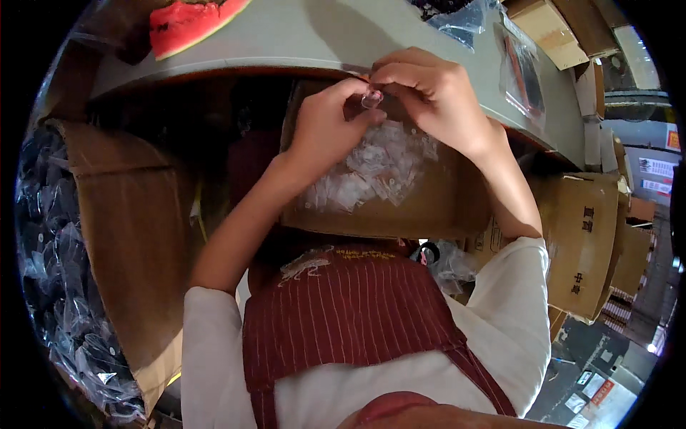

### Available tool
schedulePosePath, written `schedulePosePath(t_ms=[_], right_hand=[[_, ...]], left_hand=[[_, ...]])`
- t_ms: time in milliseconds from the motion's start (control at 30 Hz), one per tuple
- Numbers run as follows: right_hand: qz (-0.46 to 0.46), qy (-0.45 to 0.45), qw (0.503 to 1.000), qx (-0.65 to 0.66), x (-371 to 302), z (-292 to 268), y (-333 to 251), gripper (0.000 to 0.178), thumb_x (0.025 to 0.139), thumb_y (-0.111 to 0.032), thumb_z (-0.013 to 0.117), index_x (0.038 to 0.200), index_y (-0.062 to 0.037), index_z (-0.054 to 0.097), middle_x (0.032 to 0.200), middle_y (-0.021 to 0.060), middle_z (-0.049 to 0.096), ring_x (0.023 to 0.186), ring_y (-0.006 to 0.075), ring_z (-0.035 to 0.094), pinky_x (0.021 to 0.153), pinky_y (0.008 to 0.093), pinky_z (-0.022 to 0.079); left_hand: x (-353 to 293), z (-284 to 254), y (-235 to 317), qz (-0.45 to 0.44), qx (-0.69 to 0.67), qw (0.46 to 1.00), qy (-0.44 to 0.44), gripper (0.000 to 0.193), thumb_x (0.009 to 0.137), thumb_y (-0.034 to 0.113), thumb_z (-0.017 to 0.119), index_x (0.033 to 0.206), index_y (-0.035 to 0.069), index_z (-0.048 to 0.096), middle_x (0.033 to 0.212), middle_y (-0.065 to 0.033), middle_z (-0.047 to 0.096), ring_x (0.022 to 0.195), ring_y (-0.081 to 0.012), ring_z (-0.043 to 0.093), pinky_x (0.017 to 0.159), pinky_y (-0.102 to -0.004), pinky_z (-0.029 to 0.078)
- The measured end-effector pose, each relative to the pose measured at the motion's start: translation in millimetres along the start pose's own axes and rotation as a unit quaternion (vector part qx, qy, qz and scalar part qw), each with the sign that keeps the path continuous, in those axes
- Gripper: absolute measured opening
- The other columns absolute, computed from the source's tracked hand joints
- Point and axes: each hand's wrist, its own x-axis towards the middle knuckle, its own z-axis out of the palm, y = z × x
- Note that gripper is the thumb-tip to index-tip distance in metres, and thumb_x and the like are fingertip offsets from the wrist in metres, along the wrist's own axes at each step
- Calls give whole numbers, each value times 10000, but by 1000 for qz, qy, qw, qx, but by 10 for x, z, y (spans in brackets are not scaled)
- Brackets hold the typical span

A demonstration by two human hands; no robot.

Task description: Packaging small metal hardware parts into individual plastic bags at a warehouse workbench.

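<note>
Both hands meet above an open cardboard box [436, 214] at the table's front edge. My left hand [332, 118] is closed, with thumb and index finger at a small transparent plastic piece [371, 98]. Against the same piece, the bent fingers of my right hand [436, 89] are pinched together. The piece has a reddish tint and is too small to name exactly; fingers hide part of it. Below the hands, many small transparent plastic packets [379, 164] lie loose in the box.
Across the front runs a grey table [286, 36] with a watermelon slice [189, 27] and a flat plastic-wrapped item [525, 75]. At left stands a large carton [128, 236] beside dark plastic-bagged goods [64, 286]. More cardboard boxes [582, 243] stand at right.
</note>
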Motion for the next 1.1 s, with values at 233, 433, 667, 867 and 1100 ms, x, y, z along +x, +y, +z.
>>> schedulePosePath(t_ms=[233, 433, 667, 867, 1100], right_hand=[[84, -16, 978, 190, -167, -57, -30, 215, 817, 151, 643, 992, 31, 680, 1039, 113, 701, 975, 197, 678, 837, 314, 543], [102, 29, 974, 199, -269, -115, -174, 213, 850, 142, 611, 991, 2, 687, 956, 112, 702, 881, 194, 695, 794, 301, 550], [140, 49, 938, 313, -369, -128, -341, 243, 852, 163, 581, 988, -5, 694, 1012, 121, 683, 934, 202, 690, 849, 292, 546], [36, 41, 998, -9, -441, -190, -328, 153, 875, 16, 647, 1017, -9, 699, 1077, 116, 676, 951, 207, 671, 830, 318, 531], [218, -2, 949, 227, -547, -294, -461, 121, 974, -59, 616, 1020, 48, 647, 1024, 51, 667, 950, 128, 620, 846, 322, 526]], left_hand=[[-70, 42, 16, 46, -24, 999, 0, 279, 851, 71, 766, 1105, 5, 670, 1013, -47, 726, 914, -95, 666, 820, -281, 560], [-149, 44, 103, 76, -29, 997, -6, 295, 847, 70, 771, 1112, -3, 663, 1045, -69, 728, 945, -118, 680, 835, -289, 565], [-228, 76, 225, 108, 24, 994, 4, 338, 835, 98, 791, 1131, 5, 657, 1039, -82, 725, 947, -134, 690, 849, -298, 567], [-283, 91, 368, 137, 65, 988, 7, 324, 839, 94, 785, 1122, 10, 652, 1020, -74, 718, 914, -114, 679, 808, -285, 561], [-406, 12, 573, 7, -186, 982, -43, 335, 898, 69, 720, 1200, 6, 588, 975, -88, 710, 836, -134, 681, 689, -254, 548]])
